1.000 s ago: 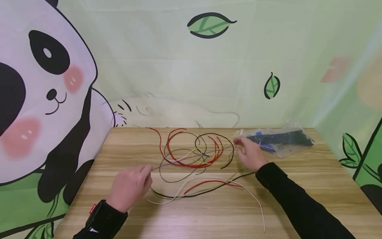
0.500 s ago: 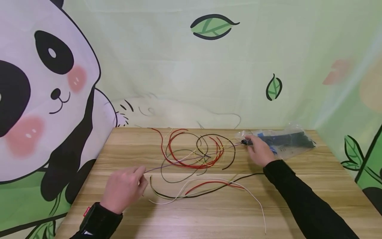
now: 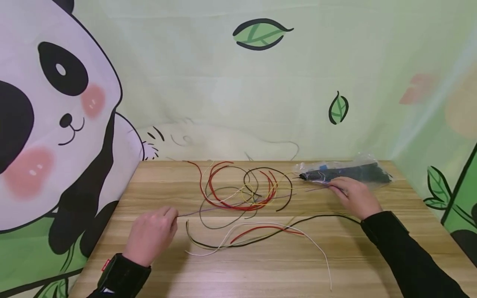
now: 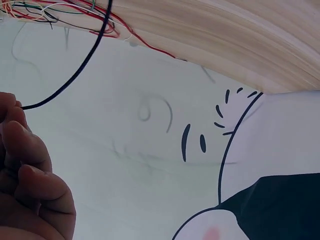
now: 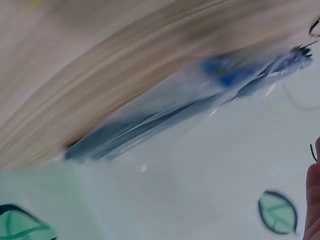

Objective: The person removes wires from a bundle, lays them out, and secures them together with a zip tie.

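Observation:
In the head view my left hand (image 3: 150,236) pinches the end of a thin purple wire (image 3: 197,212), which crosses the coiled wires towards the right. The left wrist view shows this wire (image 4: 82,75) as a dark curve rising from my fingertips. My right hand (image 3: 355,198), in front of the clear bag, pinches a thin purple wire (image 3: 316,189). Whether both hands hold the same wire I cannot tell, as it fades out between them. Only a finger edge (image 5: 312,192) and a short bit of wire show in the right wrist view.
Red wires (image 3: 238,208) lie coiled with black, green, yellow and white ones at the table's back. Nearer lie a white wire (image 3: 316,244), a short red wire (image 3: 266,227) and a long black wire (image 3: 257,239). A clear plastic bag (image 3: 346,171) of dark strands sits back right.
My right hand has moved right and slightly nearer, past the bag's left end, with wire trailing from its fingers. My left hand has shifted slightly left, still pinching its wire end.

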The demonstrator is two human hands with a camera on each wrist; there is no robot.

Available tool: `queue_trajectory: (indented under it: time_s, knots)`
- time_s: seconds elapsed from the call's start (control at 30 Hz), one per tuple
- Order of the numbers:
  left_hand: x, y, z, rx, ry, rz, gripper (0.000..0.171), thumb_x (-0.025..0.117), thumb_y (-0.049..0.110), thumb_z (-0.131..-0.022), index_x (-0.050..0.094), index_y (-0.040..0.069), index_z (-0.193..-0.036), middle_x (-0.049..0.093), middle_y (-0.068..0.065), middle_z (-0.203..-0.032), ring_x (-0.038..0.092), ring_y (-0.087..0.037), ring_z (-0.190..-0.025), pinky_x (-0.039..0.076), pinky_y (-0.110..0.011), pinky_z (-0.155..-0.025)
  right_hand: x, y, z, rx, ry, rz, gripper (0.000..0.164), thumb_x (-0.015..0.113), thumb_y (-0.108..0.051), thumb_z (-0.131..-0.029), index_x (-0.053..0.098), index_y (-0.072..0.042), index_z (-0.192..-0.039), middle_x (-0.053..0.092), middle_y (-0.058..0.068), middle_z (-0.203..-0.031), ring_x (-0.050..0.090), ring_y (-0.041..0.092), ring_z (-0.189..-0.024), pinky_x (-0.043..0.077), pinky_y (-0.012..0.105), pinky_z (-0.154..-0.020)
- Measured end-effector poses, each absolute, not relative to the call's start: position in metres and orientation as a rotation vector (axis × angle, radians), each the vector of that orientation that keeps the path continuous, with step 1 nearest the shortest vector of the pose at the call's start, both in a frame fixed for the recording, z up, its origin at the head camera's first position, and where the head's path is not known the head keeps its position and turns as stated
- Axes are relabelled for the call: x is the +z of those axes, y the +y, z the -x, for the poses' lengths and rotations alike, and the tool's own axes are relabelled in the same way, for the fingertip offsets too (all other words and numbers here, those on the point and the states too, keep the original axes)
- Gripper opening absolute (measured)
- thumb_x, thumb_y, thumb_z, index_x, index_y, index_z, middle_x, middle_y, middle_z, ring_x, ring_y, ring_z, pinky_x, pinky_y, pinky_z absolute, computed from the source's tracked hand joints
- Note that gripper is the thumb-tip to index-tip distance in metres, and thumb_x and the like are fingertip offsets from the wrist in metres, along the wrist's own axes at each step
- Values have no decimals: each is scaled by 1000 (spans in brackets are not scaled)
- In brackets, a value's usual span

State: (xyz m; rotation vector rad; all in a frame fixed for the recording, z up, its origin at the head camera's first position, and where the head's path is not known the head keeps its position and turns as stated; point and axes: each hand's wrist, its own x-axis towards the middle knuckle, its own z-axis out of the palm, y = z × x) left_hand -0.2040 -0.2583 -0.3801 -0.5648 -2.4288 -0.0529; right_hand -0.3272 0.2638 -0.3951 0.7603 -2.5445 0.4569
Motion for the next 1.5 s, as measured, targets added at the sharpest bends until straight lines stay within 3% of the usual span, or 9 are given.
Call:
queue_trajectory:
  time_s: [0.23,0.37,0.47,0.77,0.93,1.13,1.5]
  knots:
    - [-389,-260,205,-65,-2465,569,11,75,2,-73,65,5,-73,58,-2,-64,53,-15,-48,37,-28,-41,-396,300,306,351,-2620,-772,19,71,-6,-84,73,-7,-103,70,10,-94,66,29,-84,50,46,-73]
    - [-395,-259,205,-72,-2504,568,11,78,5,-75,67,6,-75,59,-3,-66,54,-15,-50,42,-30,-44,-401,316,294,302,-2665,-771,16,73,-7,-81,75,-8,-97,71,5,-82,65,19,-67,50,37,-59]
    - [-400,-259,205,-75,-2520,572,12,79,5,-75,67,6,-77,59,-4,-68,55,-17,-51,42,-31,-44,-405,324,287,301,-2678,-763,15,75,-7,-80,76,-9,-95,71,3,-80,64,16,-64,49,33,-55]
    - [-419,-261,208,-46,-2656,562,12,75,5,-79,64,9,-78,52,-2,-69,53,-18,-53,36,-31,-41,-415,333,281,258,-2659,-769,18,77,-9,-77,76,-10,-94,72,5,-85,67,26,-76,52,44,-65]
    - [-427,-255,208,-19,-2696,611,15,77,5,-76,63,9,-77,55,-4,-70,57,-21,-55,42,-36,-44,-422,333,285,261,-2758,-725,16,75,-13,-81,76,-9,-96,72,8,-87,67,30,-81,51,48,-71]
    - [-433,-249,207,-12,-2745,641,16,77,4,-71,62,8,-73,54,-3,-68,57,-19,-56,44,-35,-48,-429,330,288,243,-2854,-695,15,74,-14,-83,76,-8,-96,71,8,-88,67,30,-82,51,48,-72]
    - [-441,-242,208,-104,-2871,610,9,76,12,-77,67,13,-76,53,3,-69,58,-17,-60,46,-35,-53,-438,328,287,271,-2880,-711,10,74,-10,-82,74,-8,-91,70,5,-85,67,28,-81,51,48,-72]
